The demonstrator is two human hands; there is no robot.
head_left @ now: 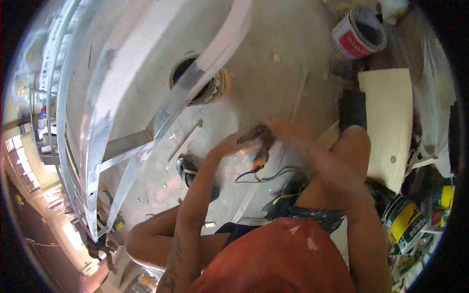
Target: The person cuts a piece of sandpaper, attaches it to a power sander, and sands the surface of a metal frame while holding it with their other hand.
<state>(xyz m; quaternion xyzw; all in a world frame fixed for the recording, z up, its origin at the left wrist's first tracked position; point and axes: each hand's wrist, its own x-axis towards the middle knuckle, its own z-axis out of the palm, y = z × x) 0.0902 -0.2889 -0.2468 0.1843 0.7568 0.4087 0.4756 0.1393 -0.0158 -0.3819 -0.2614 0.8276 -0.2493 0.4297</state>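
A corded power tool (pixel 262 158) with a dark upper body and an orange lower end is held above the floor between my knees. My left hand (pixel 233 144) is closed around its dark upper part, with the fingertips showing below. At the other side of the tool's top is my right hand (pixel 283 131), its fingers smeared by motion. A black cord (pixel 273 177) loops from the orange end over the floor towards my right leg. Directly below the hands is the grey concrete floor (pixel 246 110).
A large pale curved frame (pixel 122 73) with metal legs fills the left. One leg crosses an open bucket (pixel 216 90). A wood strip (pixel 185 146) lies nearby. On the right are a red-labelled paint bucket (pixel 352 43), a pale board (pixel 388 117) and a yellow-labelled can (pixel 406 219).
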